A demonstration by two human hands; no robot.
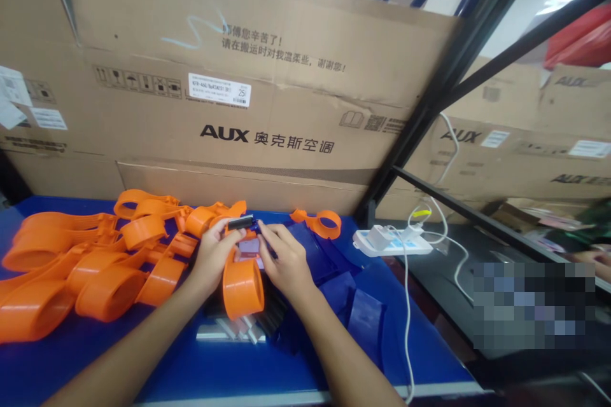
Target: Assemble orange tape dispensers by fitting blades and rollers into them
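Observation:
My left hand (214, 254) is closed round the upper end of an orange plastic looped part (242, 286), whose wide ring hangs below my fingers. A short black bar (240, 222) lies across the top of it, by my left thumb. My right hand (287, 259) pinches a small dark blue piece (256, 227) against the bar's right end. Its exact shape is mostly hidden by the fingers. Beneath my hands lie silver-grey strips (231, 332) and black strips (272, 311). Dark blue curved plastic pieces (365, 311) are beside my right forearm.
Several orange looped parts (109, 283) are piled at the left of the blue table (162, 365). Another orange part (328, 224) lies at the back. A white power strip (391, 241) with trailing cables sits at the right edge. A large cardboard box (267, 102) stands behind, near a black metal frame (410, 121).

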